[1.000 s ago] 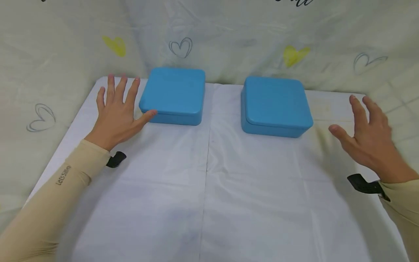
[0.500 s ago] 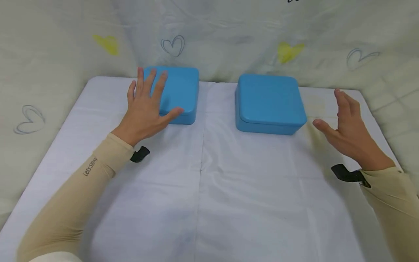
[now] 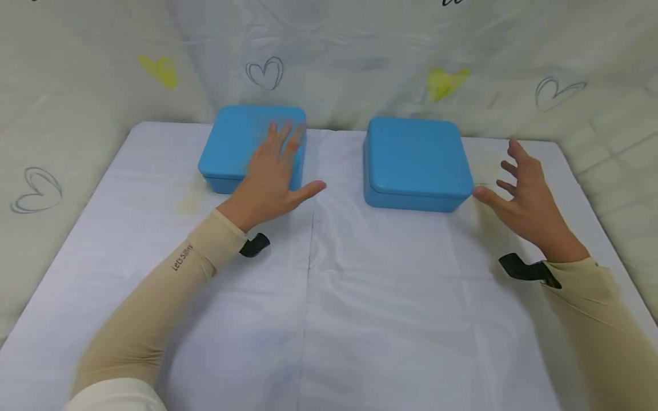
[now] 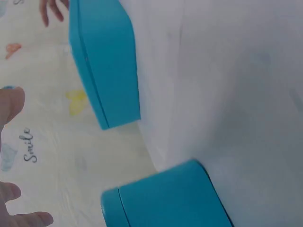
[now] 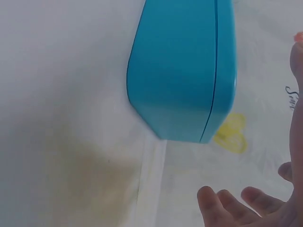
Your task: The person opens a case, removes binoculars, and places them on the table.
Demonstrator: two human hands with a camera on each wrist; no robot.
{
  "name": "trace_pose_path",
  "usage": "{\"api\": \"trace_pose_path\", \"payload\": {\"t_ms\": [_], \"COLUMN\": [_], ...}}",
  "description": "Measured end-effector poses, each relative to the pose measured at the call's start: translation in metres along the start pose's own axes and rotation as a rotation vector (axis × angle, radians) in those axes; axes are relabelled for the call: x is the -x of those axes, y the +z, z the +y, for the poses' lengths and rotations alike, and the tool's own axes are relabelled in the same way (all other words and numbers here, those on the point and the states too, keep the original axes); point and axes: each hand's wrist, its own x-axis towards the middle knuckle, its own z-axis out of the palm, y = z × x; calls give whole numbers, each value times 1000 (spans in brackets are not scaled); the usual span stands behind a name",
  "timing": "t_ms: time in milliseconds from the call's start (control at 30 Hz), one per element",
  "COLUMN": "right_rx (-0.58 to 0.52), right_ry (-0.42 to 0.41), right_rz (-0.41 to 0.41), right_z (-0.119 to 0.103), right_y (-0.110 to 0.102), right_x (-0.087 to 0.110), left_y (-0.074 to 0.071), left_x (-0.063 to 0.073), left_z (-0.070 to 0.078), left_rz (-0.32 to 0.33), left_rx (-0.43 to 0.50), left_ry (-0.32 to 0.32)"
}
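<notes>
Two blue lidded boxes lie at the back of a white-covered table. My left hand point(image 3: 269, 180) hovers over the right part of the left box point(image 3: 231, 142), fingers spread and blurred, its thumb reaching past the box's right side. My right hand point(image 3: 529, 202) is beside the right box point(image 3: 416, 160), thumb tip at the box's front right corner, fingers loosely bent. It holds nothing. In the right wrist view the right box point(image 5: 175, 71) has its lid on, and the right fingers point(image 5: 236, 208) stand apart from it. The left wrist view shows both boxes with lids on, and the left thumb point(image 4: 10, 104).
The white tablecloth point(image 3: 380, 314) has a crease down its middle. Behind the table hangs a pale backdrop point(image 3: 339, 68) with hearts drawn on it, right behind the boxes. A gap of tablecloth separates the two boxes.
My left hand has moved right, from the left side of the left box to over its right part. My right hand has come left to the right box. The boxes stay in place.
</notes>
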Motion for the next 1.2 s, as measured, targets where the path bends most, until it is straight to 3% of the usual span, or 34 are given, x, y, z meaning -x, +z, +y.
{"api": "trace_pose_path", "payload": {"t_ms": [200,367,700,1033,1200], "right_rx": [-64,-93,-103,-148,-140], "right_ry": [27,45,88,118,158], "right_rz": [-45,-79,-122,-171,-195], "right_z": [-7,-11,-11,-13,-12], "right_y": [12,20,31,33,31], "right_x": [-4,-6,-4,-6,-6], "left_y": [22,38,55,72,77], "left_x": [-8,-15,-31,-49,-53], "left_z": [27,41,50,58,64], "left_rz": [-42,-125,-173,-223,-258], "left_rx": [64,164,398,515,515], "left_ry": [116,109,39,-69,-113]}}
